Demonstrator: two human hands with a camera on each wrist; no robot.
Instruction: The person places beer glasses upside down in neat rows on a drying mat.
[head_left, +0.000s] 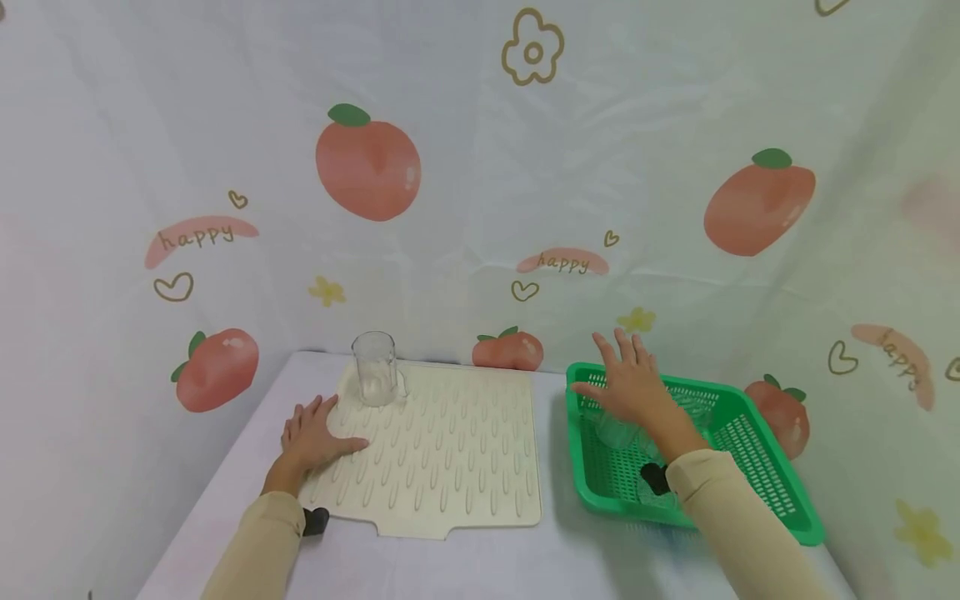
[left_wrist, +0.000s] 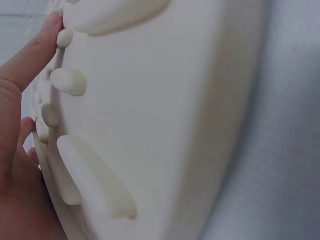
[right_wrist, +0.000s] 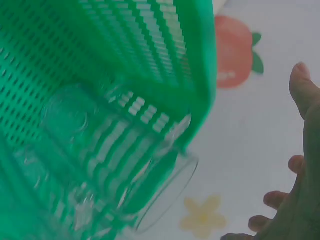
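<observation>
On the left, a clear glass mug (head_left: pixel 375 371) stands upright on the back left corner of a cream ribbed draining board (head_left: pixel 435 467). My left hand (head_left: pixel 311 437) rests at the board's left edge, fingers spread and thumb laid over the ribs. In the left wrist view, the thumb (left_wrist: pixel 35 57) touches the board's raised ribs. Above the left back part of a green plastic basket (head_left: pixel 580 475), my right hand (head_left: pixel 628 385) is held up with its fingers spread, holding nothing. Inside the basket lie several clear glasses (right_wrist: pixel 100 135), partly hidden by the right arm.
A white cloth covers the table (head_left: pixel 450 571). Behind it hangs a white curtain (head_left: pixel 465 125) printed with red fruit, close to the back edges of board and basket. The basket's high perforated walls surround the glasses. A narrow strip of table separates board and basket.
</observation>
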